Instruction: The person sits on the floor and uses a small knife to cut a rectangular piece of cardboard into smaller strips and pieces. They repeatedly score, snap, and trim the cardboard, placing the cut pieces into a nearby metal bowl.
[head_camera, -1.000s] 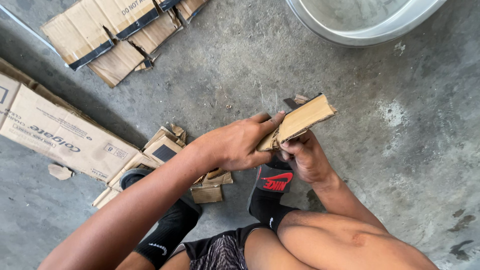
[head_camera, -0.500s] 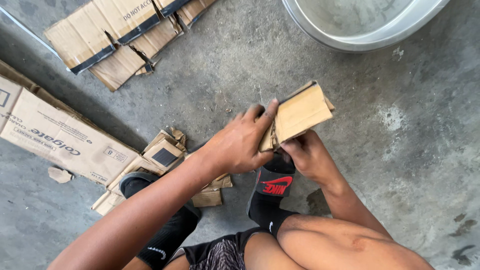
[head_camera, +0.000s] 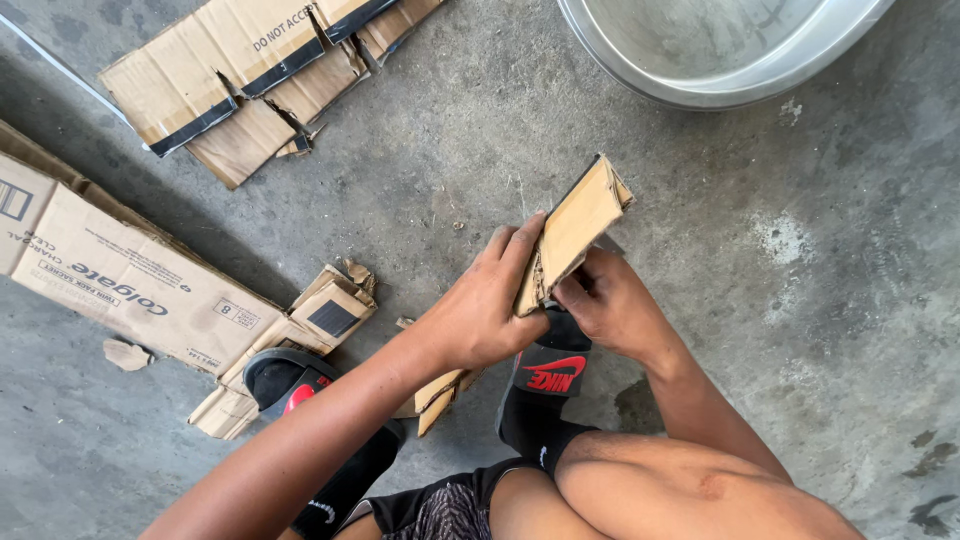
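A folded stack of brown cardboard pieces (head_camera: 578, 228) is held upright and tilted above the concrete floor. My left hand (head_camera: 480, 310) grips its left side, with the fingers along the torn edge. My right hand (head_camera: 610, 305) holds it from below and to the right, with the thumb against the lower edge. Both hands are just above my right foot, which wears a black sock and a black slide sandal (head_camera: 545, 375). More torn cardboard scraps (head_camera: 440, 395) lie on the floor under my left wrist.
A large metal basin (head_camera: 720, 50) stands at the top right. Flattened cardboard boxes lie at the top left (head_camera: 240, 80) and along the left (head_camera: 120, 270). A small folded cardboard piece (head_camera: 330, 310) rests by my left sandal (head_camera: 285, 380). The floor is bare grey concrete.
Both hands have lifted the cardboard stack slightly up and tilted it more upright. My left fingers have slid along its edge.
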